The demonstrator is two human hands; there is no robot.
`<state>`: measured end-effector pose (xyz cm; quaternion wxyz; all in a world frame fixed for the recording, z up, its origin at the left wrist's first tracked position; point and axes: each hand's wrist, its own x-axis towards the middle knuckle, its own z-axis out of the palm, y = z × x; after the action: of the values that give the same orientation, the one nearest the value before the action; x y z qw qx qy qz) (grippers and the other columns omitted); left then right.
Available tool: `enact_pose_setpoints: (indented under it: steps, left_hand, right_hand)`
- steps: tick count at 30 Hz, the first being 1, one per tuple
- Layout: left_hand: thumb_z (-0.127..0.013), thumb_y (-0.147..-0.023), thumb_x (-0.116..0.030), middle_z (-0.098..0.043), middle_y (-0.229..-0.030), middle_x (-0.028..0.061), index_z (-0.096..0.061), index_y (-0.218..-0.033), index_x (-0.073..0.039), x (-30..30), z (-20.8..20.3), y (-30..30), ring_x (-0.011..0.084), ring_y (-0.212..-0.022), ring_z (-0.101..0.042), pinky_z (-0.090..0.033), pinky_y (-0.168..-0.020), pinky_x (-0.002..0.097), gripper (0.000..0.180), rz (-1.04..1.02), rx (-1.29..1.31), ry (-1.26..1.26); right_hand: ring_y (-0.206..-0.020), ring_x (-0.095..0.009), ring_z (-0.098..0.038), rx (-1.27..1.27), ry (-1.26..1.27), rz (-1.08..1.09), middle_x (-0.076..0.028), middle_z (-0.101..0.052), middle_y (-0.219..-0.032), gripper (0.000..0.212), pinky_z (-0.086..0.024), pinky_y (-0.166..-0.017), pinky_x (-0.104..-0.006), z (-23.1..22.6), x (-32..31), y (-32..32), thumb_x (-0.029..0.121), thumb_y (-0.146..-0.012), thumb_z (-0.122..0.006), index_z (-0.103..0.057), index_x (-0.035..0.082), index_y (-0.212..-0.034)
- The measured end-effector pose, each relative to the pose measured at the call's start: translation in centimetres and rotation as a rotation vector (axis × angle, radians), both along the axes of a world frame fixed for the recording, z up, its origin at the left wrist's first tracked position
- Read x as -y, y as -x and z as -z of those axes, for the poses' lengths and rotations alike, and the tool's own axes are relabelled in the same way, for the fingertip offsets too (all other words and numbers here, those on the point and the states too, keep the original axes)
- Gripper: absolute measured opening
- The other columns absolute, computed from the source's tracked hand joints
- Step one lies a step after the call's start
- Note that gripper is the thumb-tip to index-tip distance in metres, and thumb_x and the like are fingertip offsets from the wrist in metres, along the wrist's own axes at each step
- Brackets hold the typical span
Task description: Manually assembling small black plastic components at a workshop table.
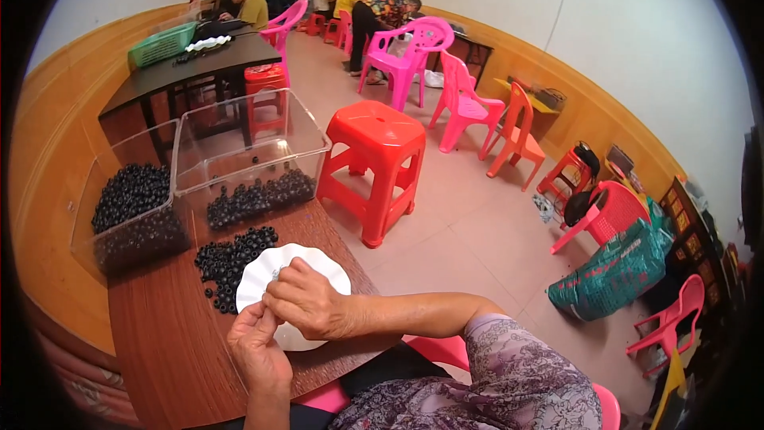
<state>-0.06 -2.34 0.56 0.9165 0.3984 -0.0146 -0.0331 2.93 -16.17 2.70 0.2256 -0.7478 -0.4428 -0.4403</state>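
Note:
My left hand (259, 344) and my right hand (305, 299) meet fingertip to fingertip over the near left part of a white plate (328, 267) with a scalloped rim. Both hands are closed in a pinch, and whatever they hold is hidden behind the fingers. The right hand covers much of the plate, where a few small greenish bits show beside its knuckles. Just left of the plate, a heap of small black ring-shaped parts (225, 261) lies loose on the brown wooden table (171, 334).
Two clear plastic bins, the left one (131, 235) and the right one (255, 183), hold more black parts at the table's far side. A red stool (380, 129) stands beyond the table. Pink chairs (407, 56), a green sack (609, 275) and people at a dark table (199, 60) are farther off.

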Motion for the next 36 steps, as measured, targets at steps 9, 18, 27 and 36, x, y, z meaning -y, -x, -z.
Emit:
enact_pose_setpoints:
  steps: [9, 18, 27, 36]
  left_hand:
    - [-0.063, -0.085, -0.010, -0.062, -0.083, 0.0081, -0.060, -0.093, 0.008, 0.8, -0.1, 0.8, 0.0140, -0.073, -0.056, -0.044, -0.072, 0.0240, 0.019, 0.051, -0.063, -0.049]
    - [-0.058, -0.090, -0.017, -0.061, -0.086, 0.0063, -0.057, -0.096, 0.004, 1.6, -0.4, 0.5, 0.0128, -0.076, -0.055, -0.044, -0.073, 0.0255, 0.022, 0.064, 0.061, -0.079]
    - [-0.056, -0.091, -0.013, -0.060, -0.090, 0.0072, -0.056, -0.098, 0.002, -1.1, -0.3, 0.6, 0.0150, -0.081, -0.058, -0.046, -0.072, 0.0260, 0.016, -0.013, 0.141, -0.125]
    - [-0.060, -0.082, -0.005, -0.062, -0.073, 0.0072, -0.062, -0.095, 0.005, -2.8, -2.3, 1.2, 0.0100, -0.062, -0.057, -0.045, -0.059, 0.0209, 0.016, 0.013, 0.075, -0.386]
  right_hand:
    - [-0.061, -0.023, -0.043, -0.026, -0.053, -0.078, -0.009, -0.048, -0.072, 0.027, -0.033, -0.056, -0.0352, 1.3, 1.0, 0.0, 0.015, -0.058, -0.061, -0.054, -0.003, -0.077]
    - [-0.067, -0.025, -0.049, -0.087, -0.109, 0.037, -0.012, -0.055, -0.083, 0.034, -0.038, -0.060, -0.0359, 0.8, 1.2, 0.8, 0.009, -0.060, -0.061, -0.056, -0.006, -0.090]
    - [-0.075, -0.028, -0.054, -0.297, -0.193, 0.002, -0.011, -0.057, -0.089, 0.049, -0.040, -0.065, -0.0383, 0.5, -0.7, 1.7, 0.010, -0.066, -0.068, -0.056, -0.001, -0.113]
    - [-0.070, -0.024, -0.062, -0.681, -0.199, 0.031, -0.012, -0.063, -0.078, 0.031, -0.049, -0.060, -0.0330, 1.5, 3.9, 2.7, -0.005, -0.072, -0.066, -0.060, 0.000, -0.102]
